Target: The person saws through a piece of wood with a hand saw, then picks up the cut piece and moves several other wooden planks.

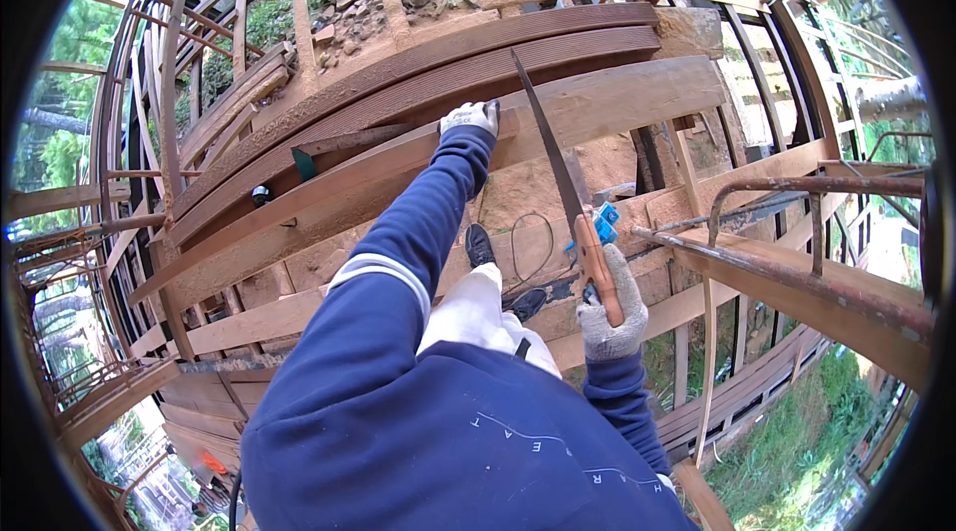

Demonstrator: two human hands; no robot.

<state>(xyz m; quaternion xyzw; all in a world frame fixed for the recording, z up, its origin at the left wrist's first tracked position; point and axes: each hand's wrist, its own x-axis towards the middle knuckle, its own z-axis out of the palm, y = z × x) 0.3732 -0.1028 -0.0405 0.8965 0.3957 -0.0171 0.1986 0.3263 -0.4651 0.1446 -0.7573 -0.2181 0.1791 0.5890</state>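
Observation:
My left hand [468, 120], in a pale work glove, is closed over the end part of a reddish-brown wooden board [383, 165] lying on a thick timber beam [617, 98]. In my right hand [612, 307], also gloved, is a handsaw [550, 137], gripped by its wooden handle. Its long dark blade points up and away, with the tip over the grooved planks [428, 73] beyond the beam. A bright blue object [604, 221] shows beside the saw handle; I cannot tell what it is or whether it touches the saw.
Behind the board lie a long tool with a green end [304, 164] and a small dark round item [261, 196]. Rusty metal tubing [787, 287] juts in at the right. Beneath my feet are timbers and a loop of thin cord [533, 247]. Slatted framing surrounds me.

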